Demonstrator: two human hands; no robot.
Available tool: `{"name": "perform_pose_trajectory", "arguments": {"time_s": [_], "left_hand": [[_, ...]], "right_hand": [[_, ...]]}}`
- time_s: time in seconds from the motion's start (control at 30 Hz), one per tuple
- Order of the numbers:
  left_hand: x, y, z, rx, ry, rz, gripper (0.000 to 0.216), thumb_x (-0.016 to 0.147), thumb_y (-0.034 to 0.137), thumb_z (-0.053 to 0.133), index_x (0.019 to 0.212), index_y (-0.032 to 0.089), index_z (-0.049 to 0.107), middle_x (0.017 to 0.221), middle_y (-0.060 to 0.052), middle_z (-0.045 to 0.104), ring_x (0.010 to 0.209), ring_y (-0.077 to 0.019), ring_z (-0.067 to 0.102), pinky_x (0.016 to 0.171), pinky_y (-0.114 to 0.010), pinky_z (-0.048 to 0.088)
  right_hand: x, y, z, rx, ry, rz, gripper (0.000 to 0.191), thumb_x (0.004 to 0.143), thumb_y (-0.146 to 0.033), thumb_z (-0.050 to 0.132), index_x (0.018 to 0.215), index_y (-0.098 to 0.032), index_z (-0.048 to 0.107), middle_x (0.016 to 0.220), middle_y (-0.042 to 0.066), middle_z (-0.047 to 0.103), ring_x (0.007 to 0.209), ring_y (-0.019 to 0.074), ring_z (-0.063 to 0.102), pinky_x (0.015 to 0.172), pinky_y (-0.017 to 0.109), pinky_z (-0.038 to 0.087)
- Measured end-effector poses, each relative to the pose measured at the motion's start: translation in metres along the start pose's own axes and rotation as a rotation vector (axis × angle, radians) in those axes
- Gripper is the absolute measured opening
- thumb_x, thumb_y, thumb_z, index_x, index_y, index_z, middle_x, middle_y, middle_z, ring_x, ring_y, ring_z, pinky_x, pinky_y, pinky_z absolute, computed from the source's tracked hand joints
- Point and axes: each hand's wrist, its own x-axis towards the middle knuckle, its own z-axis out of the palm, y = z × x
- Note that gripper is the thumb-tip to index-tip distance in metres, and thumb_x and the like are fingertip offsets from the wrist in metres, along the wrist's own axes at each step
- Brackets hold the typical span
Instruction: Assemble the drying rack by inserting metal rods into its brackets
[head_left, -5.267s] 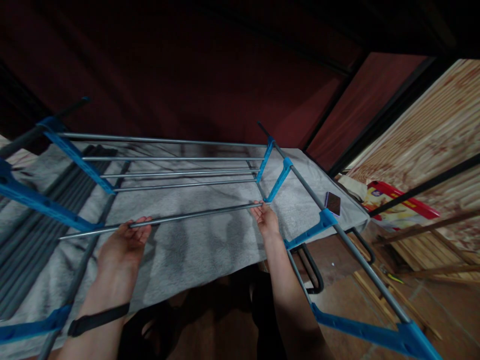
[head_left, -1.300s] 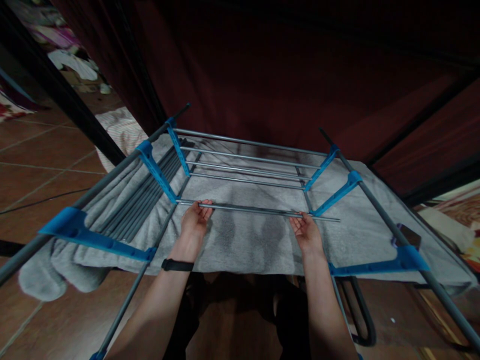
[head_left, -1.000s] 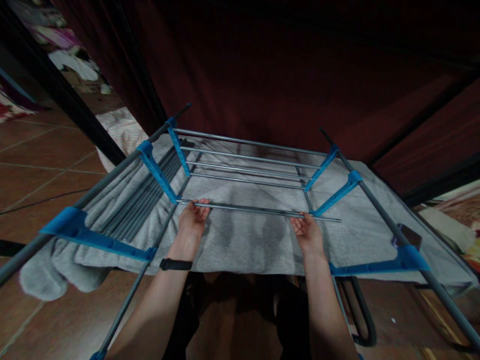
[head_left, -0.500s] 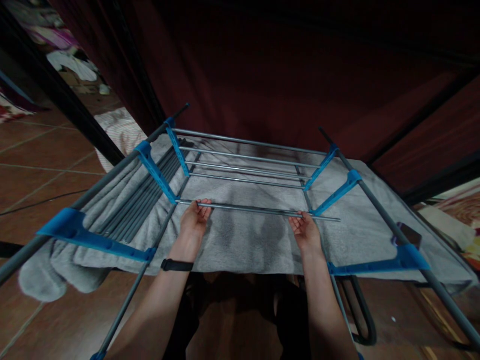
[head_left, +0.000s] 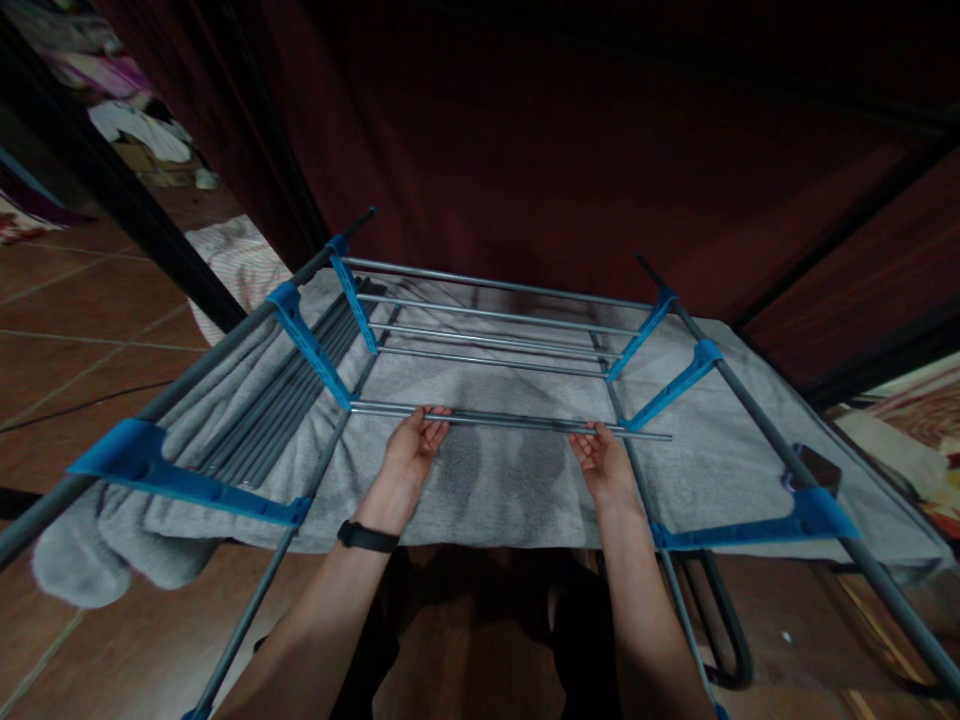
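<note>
A thin grey metal rod (head_left: 502,420) runs crosswise between my hands, its right end sticking out past the blue bracket on that side. My left hand (head_left: 418,440) is closed around it left of the middle, with a black band on the wrist. Near the rod's right part, my right hand (head_left: 600,458) grips it with thumb and fingers. Both hands are inside a frame of grey tubes joined by blue plastic brackets (head_left: 311,345). Behind the held rod, several cross rods (head_left: 495,318) span the far pair of brackets.
Several loose grey rods (head_left: 289,400) lie on the grey blanket (head_left: 480,490) at left. A dark phone-like object (head_left: 817,470) rests at right. Dark red curtains (head_left: 510,140) hang behind. The frame's long side tubes (head_left: 772,430) slope toward me on both sides.
My left hand has slid right along the rod, and my right hand has shifted slightly left. The rod has moved a little to the left.
</note>
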Motion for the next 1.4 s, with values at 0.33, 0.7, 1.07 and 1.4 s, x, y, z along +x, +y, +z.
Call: {"name": "perform_pose_trajectory", "arguments": {"time_s": [0.33,0.7,1.07,1.4], "left_hand": [[-0.003,-0.010,0.002,0.060,-0.020,-0.059,0.014,0.094,0.008,0.055,0.087,0.014,0.065,0.081,-0.009,0.074,0.074,-0.0149,0.073,0.071,-0.025,0.060],[-0.002,-0.014,0.004,0.097,-0.027,-0.085,0.013,0.094,0.007,0.054,0.088,0.013,0.065,0.081,-0.009,0.074,0.071,-0.0142,0.072,0.071,-0.026,0.060],[-0.004,-0.017,0.005,0.103,-0.040,-0.089,0.014,0.094,0.006,0.054,0.087,0.013,0.064,0.083,-0.010,0.074,0.072,-0.0146,0.072,0.074,-0.028,0.061],[-0.007,-0.020,0.006,0.119,-0.050,-0.091,0.015,0.094,0.007,0.055,0.083,0.014,0.062,0.084,-0.010,0.074,0.074,-0.0156,0.072,0.075,-0.029,0.061]], "right_hand": [[0.000,0.007,-0.001,-0.017,-0.047,-0.017,0.009,0.087,-0.022,0.066,0.078,-0.021,0.064,0.068,-0.003,0.071,0.065,0.0113,0.070,0.072,0.024,0.062],[0.000,0.010,-0.001,-0.030,-0.057,-0.024,0.009,0.088,-0.023,0.066,0.079,-0.022,0.064,0.068,-0.003,0.071,0.066,0.0116,0.070,0.073,0.025,0.062],[0.001,0.010,0.000,-0.031,-0.056,-0.023,0.009,0.087,-0.023,0.067,0.078,-0.022,0.064,0.068,-0.003,0.071,0.066,0.0118,0.070,0.073,0.025,0.062],[-0.002,0.013,0.002,-0.001,-0.052,-0.008,0.012,0.090,-0.019,0.060,0.079,-0.021,0.066,0.068,-0.002,0.071,0.067,0.0110,0.070,0.075,0.025,0.063]]}}
